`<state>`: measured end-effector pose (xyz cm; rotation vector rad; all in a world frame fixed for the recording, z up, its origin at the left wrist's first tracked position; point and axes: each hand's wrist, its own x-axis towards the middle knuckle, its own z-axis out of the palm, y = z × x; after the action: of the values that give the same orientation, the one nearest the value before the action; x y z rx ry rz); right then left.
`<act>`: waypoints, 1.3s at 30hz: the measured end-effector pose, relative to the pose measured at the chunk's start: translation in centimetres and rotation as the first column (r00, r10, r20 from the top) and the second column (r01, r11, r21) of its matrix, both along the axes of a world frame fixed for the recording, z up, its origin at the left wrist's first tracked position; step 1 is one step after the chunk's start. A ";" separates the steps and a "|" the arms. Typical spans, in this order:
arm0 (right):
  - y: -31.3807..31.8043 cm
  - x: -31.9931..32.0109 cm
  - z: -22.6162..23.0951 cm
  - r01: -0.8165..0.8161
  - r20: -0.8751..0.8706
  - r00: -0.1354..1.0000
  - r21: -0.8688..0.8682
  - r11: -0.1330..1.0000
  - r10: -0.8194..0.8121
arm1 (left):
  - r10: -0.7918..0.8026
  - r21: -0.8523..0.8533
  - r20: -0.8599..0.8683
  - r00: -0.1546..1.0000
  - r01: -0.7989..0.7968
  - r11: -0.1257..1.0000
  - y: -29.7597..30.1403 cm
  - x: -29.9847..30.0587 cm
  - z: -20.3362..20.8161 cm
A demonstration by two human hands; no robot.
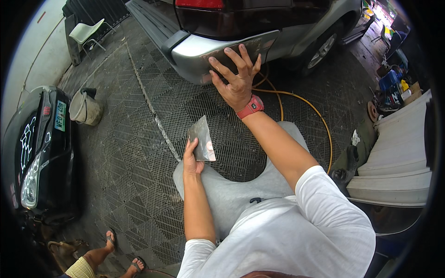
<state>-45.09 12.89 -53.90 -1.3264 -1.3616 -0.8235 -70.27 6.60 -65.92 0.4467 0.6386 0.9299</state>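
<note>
The view's top edge cuts off the dark vehicle (259, 23).

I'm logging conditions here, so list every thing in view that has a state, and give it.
Left hand, closed on thin flat sheet
Thin flat sheet, held, tilted
Right hand, open, spread over bumper
Bumper, attached
Red watch, strapped on
Bucket, upright
White chair, upright, unoccupied
Yellow hose, lying in curves

White shirt (287, 236), grey trousers (222, 199) and red watch (251, 107) show.
</note>
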 end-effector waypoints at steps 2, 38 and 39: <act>-0.3 0.3 -0.3 0.011 0.026 1.000 -0.029 1.000 -0.010 | -0.007 0.002 -0.004 1.000 0.007 1.000 0.1 0.1 0.1; -21.5 3.8 -1.1 -0.517 -0.666 -0.742 0.642 0.566 0.077 | -0.235 0.065 -0.205 0.950 0.253 0.965 -5.8 3.0 2.5; -22.1 4.3 -2.1 -0.523 -0.677 -0.734 0.608 0.597 0.048 | -0.212 0.065 -0.191 0.959 0.227 0.972 -6.2 3.4 2.7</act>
<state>-40.80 -9.26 -56.02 -0.6681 -0.1120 1.4212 -66.89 0.35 -63.18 0.6725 0.7009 0.7112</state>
